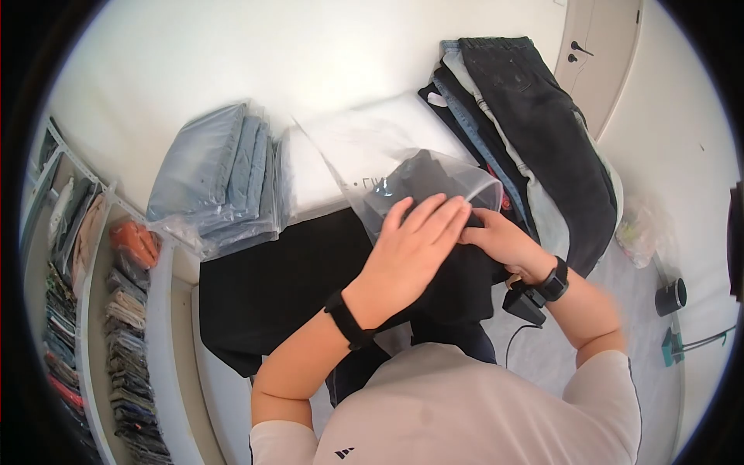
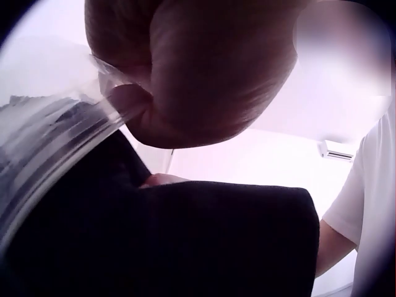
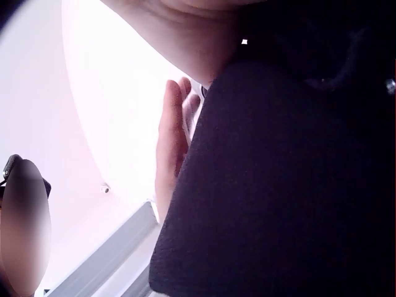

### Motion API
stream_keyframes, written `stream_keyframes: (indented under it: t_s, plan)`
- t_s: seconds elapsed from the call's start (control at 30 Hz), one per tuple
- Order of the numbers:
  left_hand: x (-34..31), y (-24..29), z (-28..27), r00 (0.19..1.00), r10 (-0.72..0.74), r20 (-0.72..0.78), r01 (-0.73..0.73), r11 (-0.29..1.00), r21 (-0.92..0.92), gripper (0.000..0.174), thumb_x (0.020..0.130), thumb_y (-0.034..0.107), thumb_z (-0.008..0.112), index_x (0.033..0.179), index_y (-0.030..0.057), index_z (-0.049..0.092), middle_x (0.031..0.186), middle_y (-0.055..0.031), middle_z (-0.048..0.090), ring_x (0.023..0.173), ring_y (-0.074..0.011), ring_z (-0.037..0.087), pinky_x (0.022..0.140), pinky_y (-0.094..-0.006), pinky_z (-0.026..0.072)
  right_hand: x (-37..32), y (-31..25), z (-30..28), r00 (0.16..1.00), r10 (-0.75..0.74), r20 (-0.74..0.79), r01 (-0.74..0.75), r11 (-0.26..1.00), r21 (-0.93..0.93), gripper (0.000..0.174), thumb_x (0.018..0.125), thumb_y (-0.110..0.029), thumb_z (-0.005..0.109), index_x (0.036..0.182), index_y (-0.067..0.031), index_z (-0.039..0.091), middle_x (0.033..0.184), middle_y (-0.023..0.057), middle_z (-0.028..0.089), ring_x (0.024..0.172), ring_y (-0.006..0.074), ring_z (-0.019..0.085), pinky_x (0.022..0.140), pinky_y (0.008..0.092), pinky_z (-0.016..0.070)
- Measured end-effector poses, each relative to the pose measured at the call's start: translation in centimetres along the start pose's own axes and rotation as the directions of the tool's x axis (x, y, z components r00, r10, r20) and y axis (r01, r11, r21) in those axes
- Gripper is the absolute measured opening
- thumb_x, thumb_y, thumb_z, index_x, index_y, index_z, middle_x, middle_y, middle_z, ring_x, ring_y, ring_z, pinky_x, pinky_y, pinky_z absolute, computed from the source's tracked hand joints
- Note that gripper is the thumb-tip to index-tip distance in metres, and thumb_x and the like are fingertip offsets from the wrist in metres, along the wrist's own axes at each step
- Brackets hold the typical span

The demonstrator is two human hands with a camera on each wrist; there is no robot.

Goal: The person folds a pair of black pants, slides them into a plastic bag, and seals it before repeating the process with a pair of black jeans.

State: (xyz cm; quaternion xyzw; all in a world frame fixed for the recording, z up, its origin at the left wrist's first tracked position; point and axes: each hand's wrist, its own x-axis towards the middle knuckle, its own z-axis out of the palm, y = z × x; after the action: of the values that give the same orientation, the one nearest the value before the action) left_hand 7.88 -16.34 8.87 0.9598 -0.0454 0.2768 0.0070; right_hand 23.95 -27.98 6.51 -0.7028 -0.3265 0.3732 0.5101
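A clear plastic bag lies over the table with part of a folded black garment inside its mouth. My left hand is on top, fingers extended across the bag. In the left wrist view, the bag's edge runs to the thumb of that hand, which pinches it. On the other side, my right hand grips the garment near the bag's opening, thumb above and other fingers mostly hidden below. The dark cloth fills much of the right wrist view, beside the right hand.
Bagged folded jeans are stacked on the left, next to a white printed package. Loose jeans and trousers pile up at right. Black cloth covers the front of the table. Shelves of folded clothes stand far left.
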Motion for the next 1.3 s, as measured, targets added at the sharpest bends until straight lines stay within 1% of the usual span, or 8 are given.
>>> stream_keyframes:
  t_s: [0.1, 0.13, 0.23, 0.33, 0.53, 1.0, 1.1, 1.3]
  plan:
    - [1.3, 1.3, 0.2, 0.990, 0.142, 0.005, -0.141, 0.990, -0.024, 0.052, 0.079, 0.005, 0.050, 0.131, 0.0038, 0.046, 0.133, -0.0079, 0.047, 0.123, -0.0228, 0.044, 0.105, -0.0450, 0.0278, 0.8, -0.2, -0.6, 0.998, -0.027, 0.065, 0.032, 0.997, -0.075, 0.032, 0.081, -0.019, 0.062, 0.103, 0.0041, 0.058, 0.086, 0.0117, 0.064, 0.076, 0.0144, 0.060, 0.065, 0.0261, 0.0487]
    - [1.6, 1.9, 0.4, 0.989, 0.146, 0.002, -0.146, 0.989, -0.023, 0.052, 0.079, 0.005, 0.050, 0.131, 0.0038, 0.046, 0.133, -0.0079, 0.047, 0.123, -0.0228, 0.044, 0.105, -0.0450, 0.0278, 0.9, 0.8, 0.2, 0.946, -0.323, -0.014, 0.323, 0.941, 0.101, 0.036, 0.082, -0.023, 0.060, 0.105, 0.0046, 0.057, 0.090, 0.0147, 0.063, 0.079, 0.0180, 0.059, 0.070, 0.0298, 0.0486]
    - [1.9, 3.5, 0.9, 0.952, 0.306, 0.001, -0.305, 0.947, -0.098, 0.048, 0.080, 0.007, 0.052, 0.128, 0.0049, 0.050, 0.131, -0.0059, 0.049, 0.122, -0.0208, 0.045, 0.105, -0.0447, 0.0286, 1.3, -1.1, 0.7, 0.931, -0.303, -0.204, 0.234, 0.923, -0.305, 0.042, 0.080, -0.026, 0.061, 0.106, 0.0066, 0.056, 0.093, 0.0190, 0.063, 0.086, 0.0232, 0.060, 0.078, 0.0339, 0.0473]
    - [1.2, 4.4, 0.8, 0.944, 0.326, -0.049, -0.330, 0.936, -0.126, 0.043, 0.081, 0.009, 0.053, 0.125, 0.0052, 0.054, 0.129, -0.0040, 0.051, 0.121, -0.0191, 0.046, 0.104, -0.0447, 0.0305, 3.0, -2.0, 0.8, 0.916, -0.265, -0.301, 0.224, 0.961, -0.164, 0.049, 0.077, -0.030, 0.062, 0.106, 0.0090, 0.056, 0.096, 0.0249, 0.063, 0.092, 0.0308, 0.061, 0.084, 0.0368, 0.0451]
    - [-2.0, 4.7, 2.3, 0.953, 0.250, -0.170, -0.276, 0.949, -0.155, 0.040, 0.081, 0.007, 0.054, 0.121, 0.0080, 0.058, 0.129, -0.0038, 0.053, 0.118, -0.0185, 0.049, 0.105, -0.0455, 0.0302, 7.1, -2.8, 0.1, 0.845, -0.298, -0.445, 0.014, 0.843, -0.538, 0.057, 0.074, -0.037, 0.060, 0.108, 0.0081, 0.057, 0.099, 0.0271, 0.064, 0.094, 0.0377, 0.063, 0.084, 0.0407, 0.0477]
    - [-7.6, 2.5, 4.7, 0.937, -0.077, -0.340, 0.055, 0.996, -0.073, 0.027, 0.084, 0.004, 0.056, 0.110, 0.0064, 0.063, 0.121, -0.0042, 0.060, 0.114, -0.0203, 0.052, 0.106, -0.0414, 0.0270, 12.9, -4.1, 4.3, 0.911, -0.176, -0.373, -0.169, 0.665, -0.728, 0.075, 0.079, -0.061, 0.053, 0.127, -0.0045, 0.050, 0.115, 0.0173, 0.062, 0.103, 0.0339, 0.061, 0.089, 0.0387, 0.0472]
    - [-8.4, 2.0, 4.9, 0.954, -0.071, -0.292, 0.060, 0.997, -0.046, 0.032, 0.083, 0.008, 0.057, 0.114, 0.0098, 0.063, 0.123, -0.0010, 0.059, 0.116, -0.0166, 0.051, 0.103, -0.0392, 0.0285, 13.7, -1.6, 2.1, 0.867, -0.359, -0.346, -0.095, 0.561, -0.822, 0.040, 0.094, -0.036, 0.044, 0.115, -0.0049, 0.057, 0.107, 0.0165, 0.065, 0.102, 0.0316, 0.061, 0.086, 0.0400, 0.0485]
    - [-10.1, 1.8, 4.9, 0.978, -0.039, -0.204, 0.025, 0.997, -0.068, 0.028, 0.083, 0.009, 0.057, 0.110, 0.0104, 0.065, 0.121, -0.0008, 0.060, 0.115, -0.0164, 0.053, 0.100, -0.0381, 0.0316, 15.5, 3.5, -0.2, 0.814, -0.534, -0.230, -0.043, 0.340, -0.940, 0.026, 0.094, -0.017, 0.040, 0.105, -0.0027, 0.059, 0.100, 0.0169, 0.065, 0.097, 0.0295, 0.063, 0.084, 0.0399, 0.0499]
